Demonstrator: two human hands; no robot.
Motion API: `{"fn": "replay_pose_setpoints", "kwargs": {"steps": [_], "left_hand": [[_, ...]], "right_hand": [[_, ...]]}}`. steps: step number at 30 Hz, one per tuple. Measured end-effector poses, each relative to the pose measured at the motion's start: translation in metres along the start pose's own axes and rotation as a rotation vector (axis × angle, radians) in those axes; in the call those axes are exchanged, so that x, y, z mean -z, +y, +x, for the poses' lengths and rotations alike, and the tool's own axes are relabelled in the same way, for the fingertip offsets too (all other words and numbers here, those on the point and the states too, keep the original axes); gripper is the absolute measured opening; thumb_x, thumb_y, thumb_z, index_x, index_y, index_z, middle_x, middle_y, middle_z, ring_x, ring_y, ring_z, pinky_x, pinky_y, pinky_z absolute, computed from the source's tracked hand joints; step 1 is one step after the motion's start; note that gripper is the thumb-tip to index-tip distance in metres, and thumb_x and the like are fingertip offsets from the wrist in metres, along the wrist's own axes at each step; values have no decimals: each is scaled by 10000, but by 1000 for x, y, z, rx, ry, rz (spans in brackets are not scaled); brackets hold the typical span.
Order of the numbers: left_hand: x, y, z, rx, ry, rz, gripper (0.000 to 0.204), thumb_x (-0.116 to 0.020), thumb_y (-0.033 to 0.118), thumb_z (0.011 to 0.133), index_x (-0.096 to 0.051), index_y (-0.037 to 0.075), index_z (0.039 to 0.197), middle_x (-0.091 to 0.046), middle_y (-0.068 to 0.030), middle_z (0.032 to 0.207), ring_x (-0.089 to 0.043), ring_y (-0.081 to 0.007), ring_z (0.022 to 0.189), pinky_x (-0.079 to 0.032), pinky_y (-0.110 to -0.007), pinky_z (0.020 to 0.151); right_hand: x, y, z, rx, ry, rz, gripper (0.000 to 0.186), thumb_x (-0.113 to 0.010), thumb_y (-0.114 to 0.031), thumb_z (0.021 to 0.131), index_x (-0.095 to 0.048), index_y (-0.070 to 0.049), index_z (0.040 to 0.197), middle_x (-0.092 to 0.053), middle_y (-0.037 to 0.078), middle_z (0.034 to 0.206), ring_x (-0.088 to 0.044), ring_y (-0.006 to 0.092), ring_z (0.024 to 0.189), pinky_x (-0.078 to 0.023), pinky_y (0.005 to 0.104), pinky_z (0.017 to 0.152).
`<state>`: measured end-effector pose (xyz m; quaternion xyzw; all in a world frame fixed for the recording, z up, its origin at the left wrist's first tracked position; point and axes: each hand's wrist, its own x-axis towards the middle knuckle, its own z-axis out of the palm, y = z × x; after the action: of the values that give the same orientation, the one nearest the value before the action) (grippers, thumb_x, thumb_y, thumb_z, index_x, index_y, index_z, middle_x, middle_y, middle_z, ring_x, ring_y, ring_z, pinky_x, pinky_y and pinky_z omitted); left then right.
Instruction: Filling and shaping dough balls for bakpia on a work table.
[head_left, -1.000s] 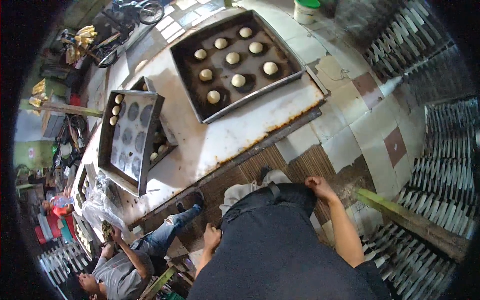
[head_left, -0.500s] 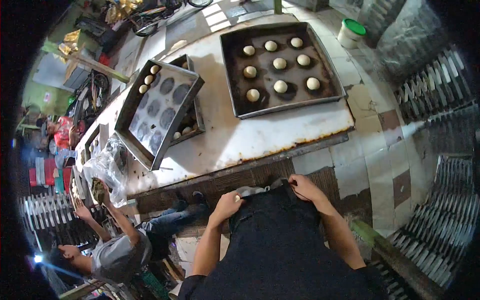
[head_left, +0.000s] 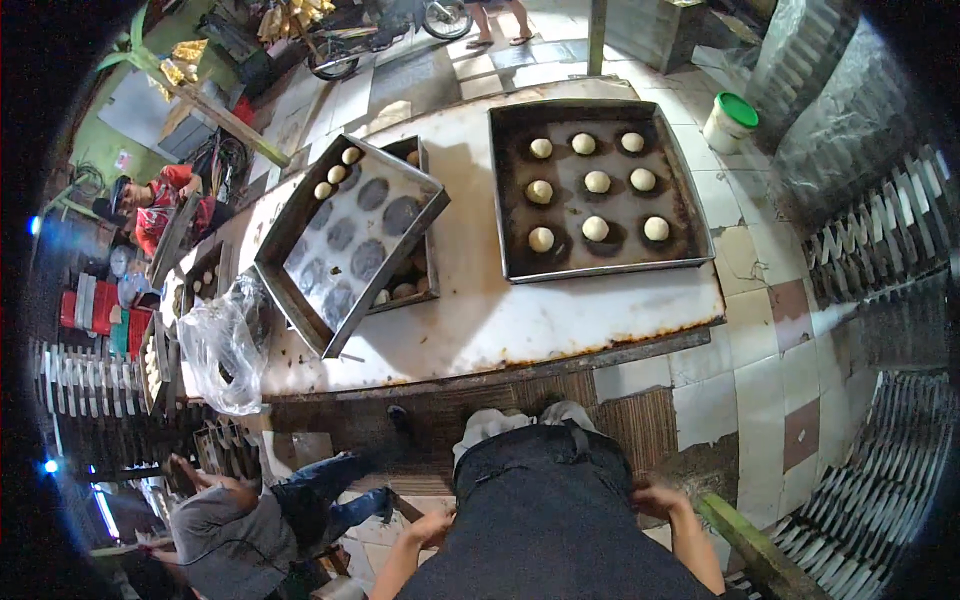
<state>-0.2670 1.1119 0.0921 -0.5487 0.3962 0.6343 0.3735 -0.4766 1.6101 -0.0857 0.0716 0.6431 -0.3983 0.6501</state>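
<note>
Both my hands are low at the sides of my black shirt (head_left: 545,520). My left hand (head_left: 433,527) is closed at the shirt's left edge, and my right hand (head_left: 660,497) is curled against its right edge; fingertips of both are partly hidden by the cloth. Ahead on the white table stands a square metal baking tray (head_left: 610,271) with several pale dough balls (head_left: 597,182) in rows. To its left, a second baking tray (head_left: 395,275) lies askew on another tray (head_left: 433,270). Three dough balls (head_left: 337,174) are gathered at its far corner, beside round dark marks.
A clear plastic bag (head_left: 225,345) hangs at the table's (head_left: 480,350) left end. A co-worker in grey (head_left: 225,530) is at the lower left, another in red (head_left: 165,205) beyond. Slatted racks (head_left: 870,500) and a green-topped rail (head_left: 750,540) stand right; a green-lidded bucket (head_left: 730,122) is farther back.
My hands have moved from the front hem of the shirt down and out to its sides. The co-worker in grey has drawn their arms back from the bag. My view has shifted.
</note>
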Motion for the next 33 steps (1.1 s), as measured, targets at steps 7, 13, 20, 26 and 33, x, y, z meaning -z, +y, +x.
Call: {"fn": "replay_pose_setpoints", "kwargs": {"steps": [7, 13, 20, 26, 33], "left_hand": [[66, -70, 57, -180, -180, 486, 393, -623, 143, 840, -672, 0, 1202, -670, -63, 950, -581, -159, 855, -481, -331, 717], [87, -153, 85, -333, -128, 464, 393, -650, 185, 838, -729, -24, 1161, -739, -126, 1043, -666, -212, 876, -520, -390, 678], [143, -216, 156, -189, 86, 558, 615, -696, 394, 819, -656, 22, 1307, -697, -246, 1229, -700, -390, 1038, -557, -437, 855], [222, -275, 179, -581, -15, 731, 466, -718, 381, 811, -747, -6, 1069, -750, -242, 1043, -718, -404, 911, -540, -476, 780], [296, -216, 86, -541, 82, 340, 389, -701, 324, 830, -745, -46, 940, -721, -167, 765, -668, -261, 682, -505, -417, 645]], "right_hand": [[-35, -122, -29, -73, -317, -367, 622, -758, -374, 872, -636, 109, 1245, -688, 188, 1242, -638, 257, 1081, -487, 406, 971], [-57, -139, -5, 100, -239, -819, 644, -766, -488, 818, -685, 88, 1093, -708, 168, 830, -615, 251, 718, -464, 445, 663], [-130, -79, 50, 240, -99, -671, 363, -716, -351, 853, -698, 10, 810, -661, 198, 726, -611, 258, 666, -430, 463, 609], [-211, -175, 51, 102, -95, -666, 431, -735, -269, 847, -647, 139, 958, -682, 249, 899, -663, 300, 886, -505, 445, 796], [-342, -275, 23, 64, 137, -888, 377, -724, -191, 844, -620, 118, 1034, -639, 226, 963, -640, 319, 941, -496, 434, 826]]}}
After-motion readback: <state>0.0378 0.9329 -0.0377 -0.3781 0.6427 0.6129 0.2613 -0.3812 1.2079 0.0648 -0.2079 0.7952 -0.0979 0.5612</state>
